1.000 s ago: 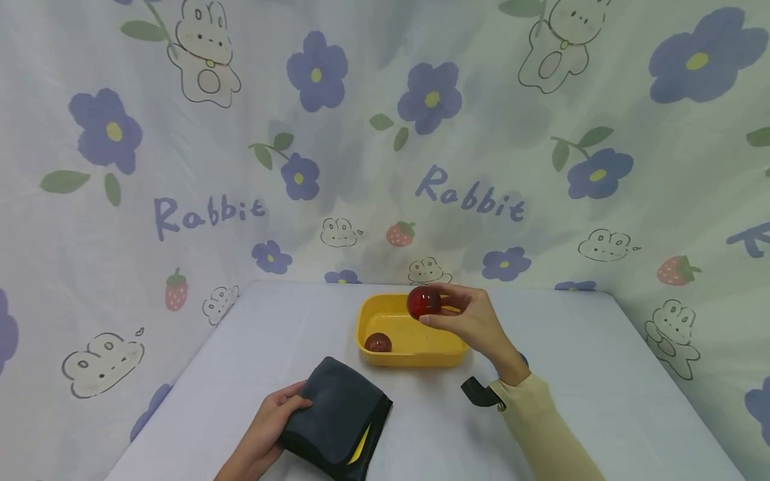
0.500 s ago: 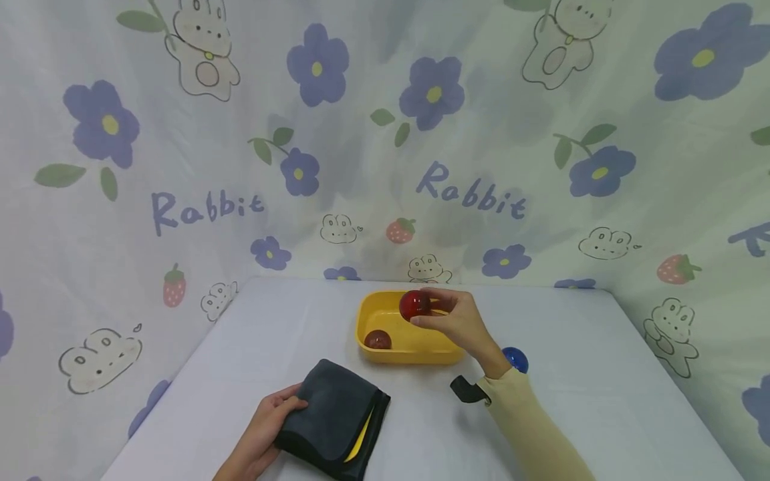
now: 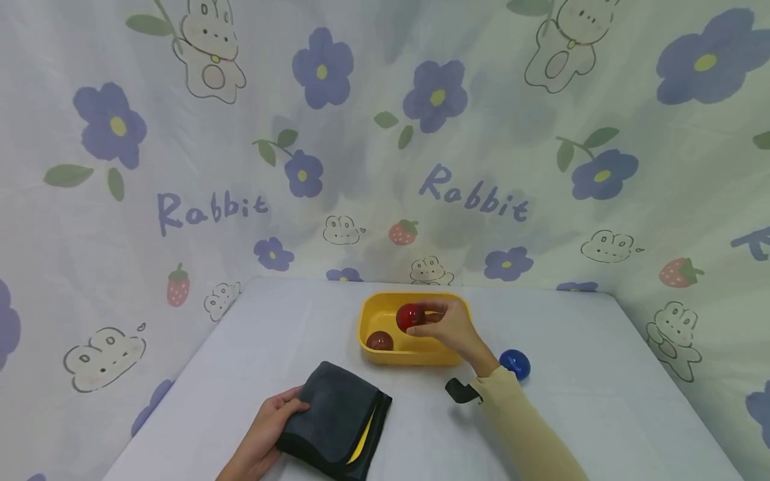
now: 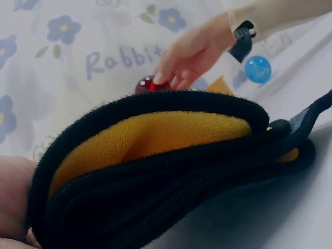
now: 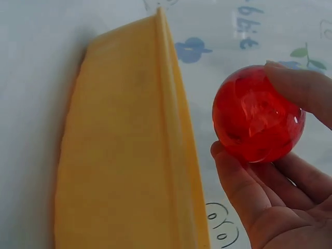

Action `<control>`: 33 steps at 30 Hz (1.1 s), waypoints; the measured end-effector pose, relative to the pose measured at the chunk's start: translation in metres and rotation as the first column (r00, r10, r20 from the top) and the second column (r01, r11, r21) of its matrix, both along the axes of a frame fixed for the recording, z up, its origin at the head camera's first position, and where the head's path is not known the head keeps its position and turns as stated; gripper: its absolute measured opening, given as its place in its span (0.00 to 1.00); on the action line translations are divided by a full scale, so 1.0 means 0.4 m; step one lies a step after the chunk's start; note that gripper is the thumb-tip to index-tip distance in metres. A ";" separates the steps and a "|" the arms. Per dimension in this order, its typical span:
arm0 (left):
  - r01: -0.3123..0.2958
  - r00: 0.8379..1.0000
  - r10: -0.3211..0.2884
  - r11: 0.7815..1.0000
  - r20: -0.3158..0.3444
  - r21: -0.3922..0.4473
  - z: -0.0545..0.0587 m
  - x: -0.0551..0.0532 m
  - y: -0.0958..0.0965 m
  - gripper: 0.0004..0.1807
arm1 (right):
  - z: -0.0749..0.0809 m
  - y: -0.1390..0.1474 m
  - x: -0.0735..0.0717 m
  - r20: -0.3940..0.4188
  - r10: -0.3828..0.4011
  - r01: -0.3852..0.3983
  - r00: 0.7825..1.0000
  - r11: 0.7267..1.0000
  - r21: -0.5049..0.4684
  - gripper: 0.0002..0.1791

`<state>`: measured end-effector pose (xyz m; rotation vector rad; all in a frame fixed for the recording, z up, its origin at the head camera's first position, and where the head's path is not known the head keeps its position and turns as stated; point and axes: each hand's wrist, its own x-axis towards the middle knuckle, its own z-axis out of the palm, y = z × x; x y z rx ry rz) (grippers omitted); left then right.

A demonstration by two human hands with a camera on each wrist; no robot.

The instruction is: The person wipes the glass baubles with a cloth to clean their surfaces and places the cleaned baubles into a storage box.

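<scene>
Red ball (image 3: 409, 319): held over the yellow tray (image 3: 415, 359), above rim level, not set down. Left to right: left hand (image 3: 269, 427) grips the left edge of a folded dark cloth (image 3: 333, 413), thumb on top, yellow lining showing at the opening. Brown ball (image 3: 379, 341) sits inside the tray, front-left corner. Right hand (image 3: 450, 329) has the red one pinched between thumb and fingers. Black strap (image 3: 462, 391) sticks out at that wrist, pale sleeve (image 3: 523, 424) behind it. Blue ball (image 3: 515, 365) is on the white table (image 3: 589, 387), outside the tray, front-right.
</scene>
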<state>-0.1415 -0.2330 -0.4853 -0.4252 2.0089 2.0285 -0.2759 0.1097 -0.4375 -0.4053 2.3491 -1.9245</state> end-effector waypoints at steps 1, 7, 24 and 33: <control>0.005 1.000 -0.005 1.000 0.001 -0.001 0.000 0.000 0.000 0.35 | -0.004 -0.002 -0.003 0.014 -0.015 0.014 1.000 1.000 0.015 0.28; -0.012 1.000 0.012 1.000 0.006 -0.016 0.001 -0.002 0.001 0.35 | -0.027 -0.014 -0.021 0.081 -0.072 0.060 0.994 0.988 0.140 0.30; -0.002 1.000 0.002 1.000 0.017 -0.005 0.000 0.003 0.006 0.35 | -0.053 -0.027 -0.042 0.101 -0.040 -0.005 0.994 0.911 0.412 0.24; 0.005 1.000 -0.005 1.000 0.011 -0.009 0.004 0.010 0.006 0.36 | -0.061 -0.035 -0.043 0.084 0.018 -0.053 0.996 0.897 0.439 0.21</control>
